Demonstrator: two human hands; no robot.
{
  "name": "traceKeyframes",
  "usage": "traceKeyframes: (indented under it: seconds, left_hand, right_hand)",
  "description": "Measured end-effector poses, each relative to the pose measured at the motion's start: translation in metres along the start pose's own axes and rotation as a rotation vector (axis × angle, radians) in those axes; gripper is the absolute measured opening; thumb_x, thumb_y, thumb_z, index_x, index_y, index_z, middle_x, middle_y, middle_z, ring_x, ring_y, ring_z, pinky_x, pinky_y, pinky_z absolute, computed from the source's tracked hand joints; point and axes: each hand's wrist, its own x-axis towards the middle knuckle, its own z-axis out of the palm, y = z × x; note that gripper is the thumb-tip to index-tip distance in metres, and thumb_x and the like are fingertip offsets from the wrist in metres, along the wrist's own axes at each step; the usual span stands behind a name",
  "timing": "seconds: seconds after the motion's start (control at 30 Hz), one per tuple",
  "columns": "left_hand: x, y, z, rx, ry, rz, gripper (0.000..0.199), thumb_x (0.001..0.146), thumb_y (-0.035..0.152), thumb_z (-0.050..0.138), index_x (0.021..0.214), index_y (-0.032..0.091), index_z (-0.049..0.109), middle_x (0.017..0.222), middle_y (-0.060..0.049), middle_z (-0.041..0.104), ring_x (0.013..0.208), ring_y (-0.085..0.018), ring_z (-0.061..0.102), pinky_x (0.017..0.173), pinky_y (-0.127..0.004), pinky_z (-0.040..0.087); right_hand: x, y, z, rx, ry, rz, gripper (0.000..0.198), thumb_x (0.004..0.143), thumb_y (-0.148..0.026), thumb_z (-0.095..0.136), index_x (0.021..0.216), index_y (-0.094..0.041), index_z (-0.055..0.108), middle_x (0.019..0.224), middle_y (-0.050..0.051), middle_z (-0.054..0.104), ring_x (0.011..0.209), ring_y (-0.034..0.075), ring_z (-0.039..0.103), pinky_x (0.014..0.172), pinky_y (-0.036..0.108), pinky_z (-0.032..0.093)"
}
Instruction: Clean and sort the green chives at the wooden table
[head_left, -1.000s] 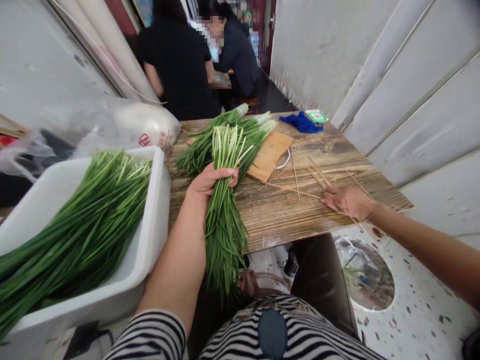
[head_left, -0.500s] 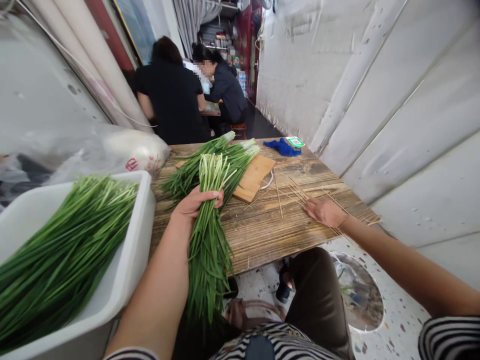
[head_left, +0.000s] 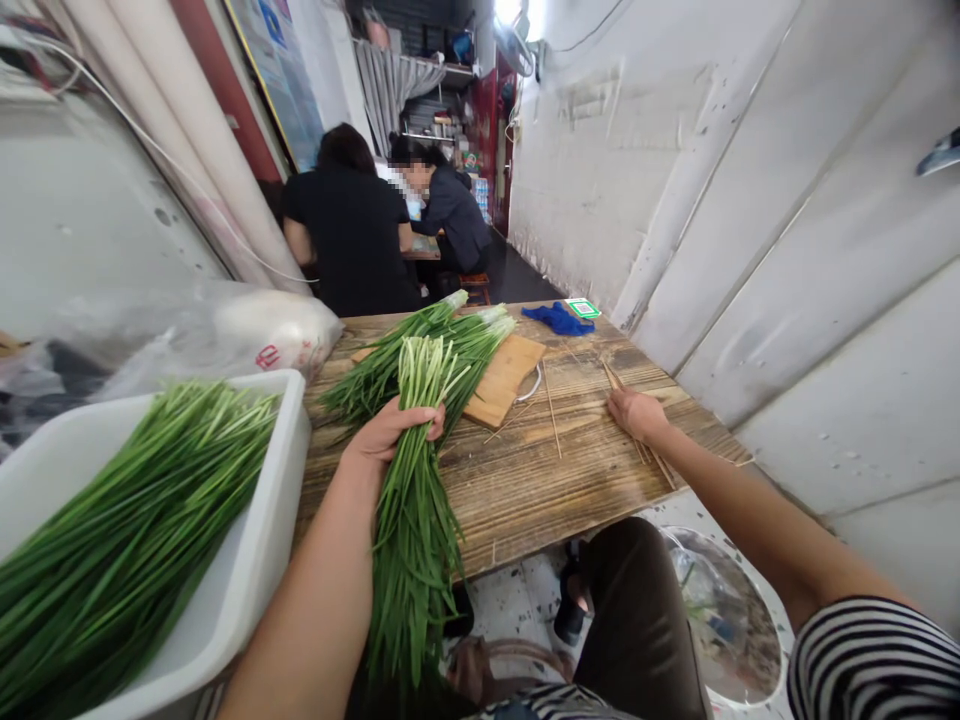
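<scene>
My left hand (head_left: 397, 425) is wrapped round a bunch of garlic chives (head_left: 416, 510), pale stem ends up and green leaves hanging past the table edge. On the right of the table, my right hand (head_left: 637, 414) is closed round a bundle of thin bamboo skewers (head_left: 612, 376), whose ends show before and behind the fingers. A single loose skewer (head_left: 553, 410) lies between the hands. Beyond my left hand, more bunches of chives (head_left: 465, 345) rest across a wooden cutting board (head_left: 506, 380) with a white handle.
A white plastic tub (head_left: 289, 430) full of chives stands at the left, beside a clear plastic bag (head_left: 277, 320). A blue cloth (head_left: 559, 319) and a QR code card (head_left: 583, 308) lie at the table's far end. Two people sit beyond; a bin (head_left: 731, 620) stands below right.
My right hand has drawn the scattered skewers together into a tighter bundle. The left hand keeps its hold on the chives. The camera view has tilted up slightly.
</scene>
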Motion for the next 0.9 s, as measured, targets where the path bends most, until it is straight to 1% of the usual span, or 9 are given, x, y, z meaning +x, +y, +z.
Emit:
traceKeyframes:
  seconds: [0.17,0.27,0.33,0.4,0.5,0.57,0.63,0.7,0.9]
  left_hand:
    - [0.001,-0.001,-0.002,0.005,-0.011,0.003,0.023,0.068,0.028,0.072,0.073,0.011,0.057,0.062,-0.001,0.052,0.052,-0.01,0.046,0.049,-0.024,0.032]
    - [0.001,-0.002,-0.004,-0.011,-0.004,0.006,0.023,0.068,0.027,0.072,0.075,0.011,0.058,0.064,-0.001,0.053,0.052,-0.009,0.046,0.05,-0.024,0.032]
    - [0.001,-0.003,-0.005,-0.02,-0.001,-0.002,0.022,0.068,0.027,0.072,0.075,0.011,0.058,0.064,-0.001,0.053,0.053,-0.01,0.046,0.05,-0.024,0.033]
    - [0.001,-0.003,-0.004,-0.024,-0.002,-0.014,0.022,0.067,0.027,0.073,0.074,0.011,0.058,0.063,-0.001,0.053,0.053,-0.01,0.047,0.05,-0.024,0.033]
    - [0.001,-0.001,-0.002,-0.028,-0.003,-0.023,0.023,0.066,0.027,0.073,0.073,0.011,0.057,0.061,-0.002,0.052,0.052,-0.01,0.047,0.049,-0.024,0.033]
    - [0.001,0.0,0.0,-0.037,0.003,-0.021,0.023,0.065,0.026,0.074,0.072,0.012,0.057,0.062,-0.002,0.053,0.052,-0.01,0.047,0.049,-0.024,0.033]
    - [0.001,0.0,0.001,-0.047,0.013,-0.019,0.024,0.065,0.026,0.074,0.073,0.012,0.057,0.063,-0.002,0.053,0.051,-0.01,0.047,0.049,-0.024,0.033]
    - [0.001,0.0,0.001,-0.055,0.019,-0.021,0.024,0.064,0.025,0.074,0.073,0.012,0.057,0.064,-0.001,0.053,0.051,-0.01,0.047,0.049,-0.024,0.033]
    - [0.001,-0.001,0.002,-0.055,0.017,-0.016,0.025,0.065,0.025,0.074,0.078,0.012,0.058,0.064,-0.001,0.054,0.052,-0.01,0.048,0.049,-0.024,0.034]
  right_hand:
    - [0.003,-0.003,-0.013,0.147,-0.006,0.046,0.039,0.095,-0.036,0.035,0.087,-0.013,0.065,0.094,0.015,0.068,0.086,0.022,0.064,0.069,0.027,0.041]
    - [0.0,0.01,-0.024,0.245,0.009,0.091,0.048,0.096,-0.039,0.029,0.083,-0.013,0.067,0.087,0.016,0.069,0.082,0.022,0.064,0.068,0.027,0.041]
    - [-0.005,0.029,-0.03,0.315,0.014,0.191,0.056,0.098,-0.039,0.019,0.084,-0.013,0.067,0.08,0.015,0.069,0.074,0.02,0.064,0.065,0.026,0.042]
    - [-0.015,0.05,-0.032,0.423,-0.056,0.328,0.061,0.098,-0.041,0.015,0.085,-0.013,0.067,0.071,0.013,0.067,0.063,0.018,0.062,0.059,0.025,0.042]
    - [-0.035,0.077,-0.024,0.45,-0.259,0.429,0.048,0.09,-0.048,0.039,0.075,-0.012,0.068,0.058,0.009,0.062,0.052,0.017,0.058,0.052,0.025,0.04]
    - [-0.045,0.085,-0.015,0.348,-0.3,0.431,0.03,0.08,-0.039,0.058,0.068,-0.013,0.068,0.061,0.008,0.063,0.058,0.019,0.06,0.053,0.024,0.041]
    - [-0.048,0.084,-0.007,0.271,-0.281,0.422,0.019,0.074,-0.029,0.062,0.067,-0.013,0.068,0.067,0.009,0.066,0.066,0.02,0.063,0.056,0.024,0.042]
    - [-0.041,0.076,-0.003,0.25,-0.264,0.407,0.016,0.074,-0.024,0.06,0.068,-0.012,0.069,0.07,0.01,0.068,0.07,0.02,0.064,0.058,0.023,0.042]
    - [0.018,0.043,-0.013,0.346,-0.252,0.461,0.021,0.072,-0.026,0.061,0.069,-0.008,0.071,0.062,0.014,0.066,0.064,0.022,0.066,0.056,0.024,0.045]
